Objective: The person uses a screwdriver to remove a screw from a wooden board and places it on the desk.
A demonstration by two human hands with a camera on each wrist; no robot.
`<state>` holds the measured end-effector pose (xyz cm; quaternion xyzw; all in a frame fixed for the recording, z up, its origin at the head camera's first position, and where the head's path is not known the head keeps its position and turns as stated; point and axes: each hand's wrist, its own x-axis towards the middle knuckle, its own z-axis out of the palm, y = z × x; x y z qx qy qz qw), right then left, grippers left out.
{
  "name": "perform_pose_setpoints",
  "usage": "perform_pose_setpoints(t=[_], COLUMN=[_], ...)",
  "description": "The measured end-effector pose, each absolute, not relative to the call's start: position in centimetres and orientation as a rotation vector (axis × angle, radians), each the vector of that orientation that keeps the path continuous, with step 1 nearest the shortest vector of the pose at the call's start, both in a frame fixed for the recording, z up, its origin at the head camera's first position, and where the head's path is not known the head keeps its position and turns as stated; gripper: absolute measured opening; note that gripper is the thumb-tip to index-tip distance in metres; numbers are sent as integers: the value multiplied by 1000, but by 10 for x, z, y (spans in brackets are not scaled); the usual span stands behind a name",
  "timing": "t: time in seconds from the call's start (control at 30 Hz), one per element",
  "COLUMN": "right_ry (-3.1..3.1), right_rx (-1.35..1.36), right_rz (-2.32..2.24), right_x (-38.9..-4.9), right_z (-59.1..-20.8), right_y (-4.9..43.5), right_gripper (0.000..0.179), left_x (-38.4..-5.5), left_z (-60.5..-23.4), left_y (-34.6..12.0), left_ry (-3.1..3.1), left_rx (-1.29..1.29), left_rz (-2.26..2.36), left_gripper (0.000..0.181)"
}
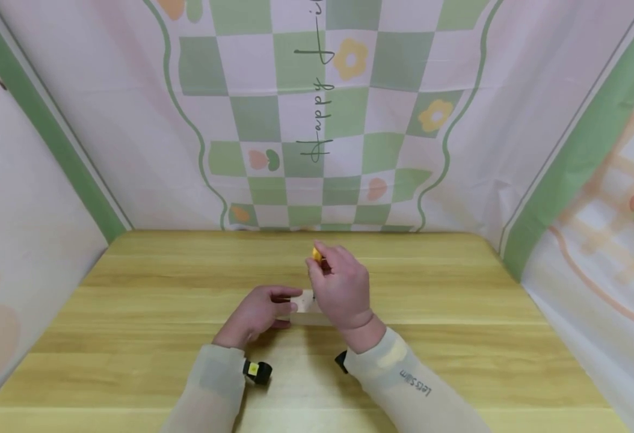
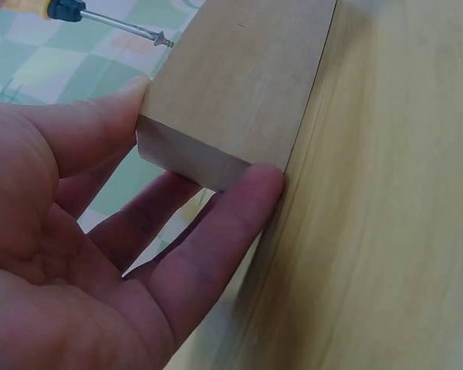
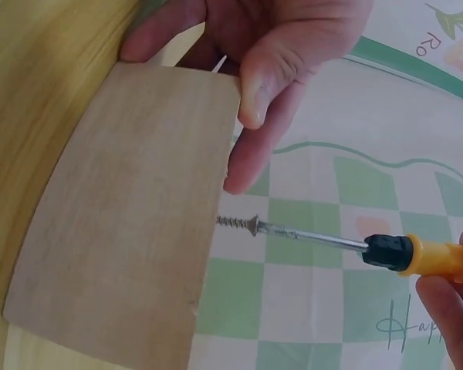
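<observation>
- Right grip point(image 1: 344, 290) holds the screwdriver point(image 3: 390, 252) upright, tip on the screw point(image 3: 241, 223).
- Left grip point(image 1: 260, 313) holds the block point(image 3: 123, 208) by its left end, long axis along the tabletop's point(image 1: 430, 288) far edge.

A pale wooden block point(image 1: 305, 309) stands on a yellowish, wood-grained surface point(image 1: 430, 288) with rounded far corners and streaks running from side to side.
</observation>
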<state>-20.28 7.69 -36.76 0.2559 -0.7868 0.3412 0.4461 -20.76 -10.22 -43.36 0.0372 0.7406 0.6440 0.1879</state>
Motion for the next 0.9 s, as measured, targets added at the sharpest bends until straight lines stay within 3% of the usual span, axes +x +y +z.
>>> perform_pose_setpoints(t=[0.4,0.57,0.7,0.9], right_ry=[-2140,-2332,-2348,-2130], right_rx=[838,981,937,941], right_rz=[1013,1338,1599,1189], right_x=[-207,-219,-227,-217], right_z=[-356,-350,-354,-363], right_y=[89,107,117,98], right_gripper=[24,22,23,29], left_x=[-211,-211,-211,-212], left_z=[-439,-439,-440,-440], left_y=[-103,-104,-104,-104], left_ry=[2075,2087,2096,2092], left_rx=[114,122,127,128], left_rz=[1824,1813,1811,1815], left_gripper=[31,31,31,30])
